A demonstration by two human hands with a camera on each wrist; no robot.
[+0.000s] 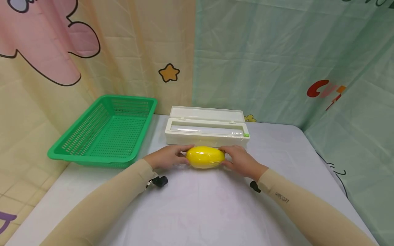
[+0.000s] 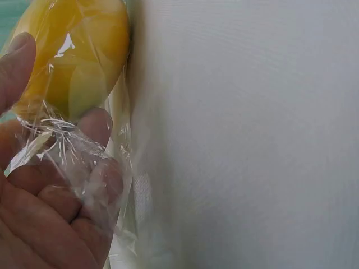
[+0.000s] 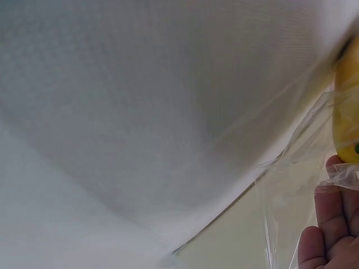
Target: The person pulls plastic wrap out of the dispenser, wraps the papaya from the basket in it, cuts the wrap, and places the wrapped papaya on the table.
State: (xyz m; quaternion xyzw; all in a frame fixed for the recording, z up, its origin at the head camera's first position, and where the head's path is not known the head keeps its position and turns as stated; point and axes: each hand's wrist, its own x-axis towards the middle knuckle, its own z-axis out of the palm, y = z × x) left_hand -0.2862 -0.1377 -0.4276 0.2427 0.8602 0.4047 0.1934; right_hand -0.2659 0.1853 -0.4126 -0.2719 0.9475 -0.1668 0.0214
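A glossy yellow oval fruit (image 1: 205,157) in clear plastic wrap lies between my two hands, close in front of the white wrap dispenser (image 1: 209,138). My left hand (image 1: 168,157) holds its left end; in the left wrist view the thumb (image 2: 17,70) lies against the fruit and crinkled plastic wrap (image 2: 73,148) bunches over the fingers. At the other end, my right hand (image 1: 243,161) grips with thumb and fingers. The right wrist view shows loose film (image 3: 291,196) trailing beside those fingers, and a small green spot at the fruit's tip.
The dispenser's lid (image 1: 207,113) stands raised at the back, with a roll of film inside and a green piece at its right end. A green plastic basket (image 1: 136,148) sits on the left of the white-covered table (image 1: 197,212). Printed curtains (image 1: 246,61) hang behind.
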